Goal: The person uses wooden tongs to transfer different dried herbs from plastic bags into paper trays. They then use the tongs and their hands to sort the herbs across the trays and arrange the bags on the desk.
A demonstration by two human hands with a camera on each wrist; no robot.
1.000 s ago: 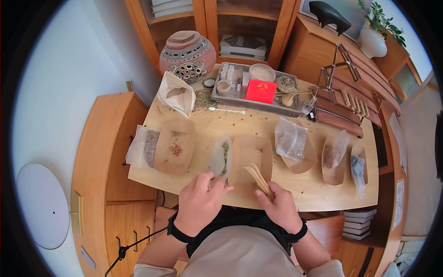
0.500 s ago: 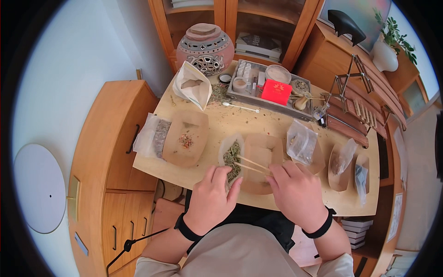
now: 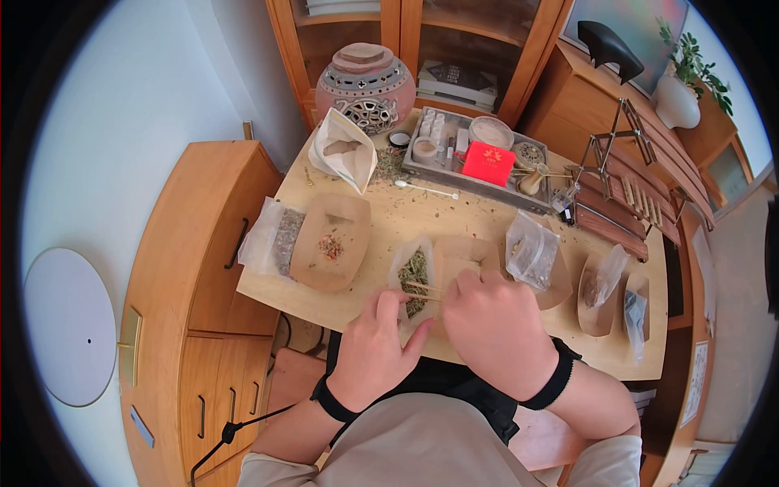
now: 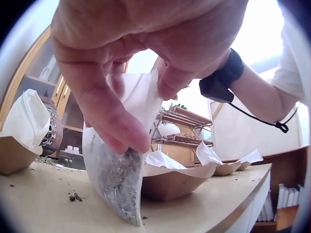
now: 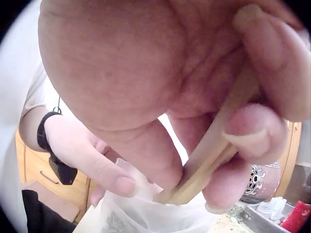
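My left hand [image 3: 377, 345] holds the mouth of a translucent bag [image 4: 109, 170] with thumb and fingers, and the bag stands on the table. Dried green herbs [image 3: 414, 276] show inside it. In my right hand [image 3: 503, 337] is a pair of wooden tongs [image 5: 209, 158], gripped between thumb and fingers. The tong tips point left and reach into the bag's mouth, over the herbs in the head view. Right beside the bag lies a brown paper tray [image 3: 466, 252], partly covered by the right hand.
To the left, another paper tray [image 3: 345, 231] holds reddish dried bits next to a filled bag [image 3: 280, 239]. More trays with bags [image 3: 531, 252] line the right side. Behind stand an open white pouch [image 3: 345, 150], a grey box [image 3: 479, 183], a patterned jar [image 3: 365, 85] and a wooden rack [image 3: 613, 203].
My right hand has moved left and turned over, bringing the tongs from above the empty tray to the herbs. The bag's mouth has widened under my left hand. The head view has shifted.
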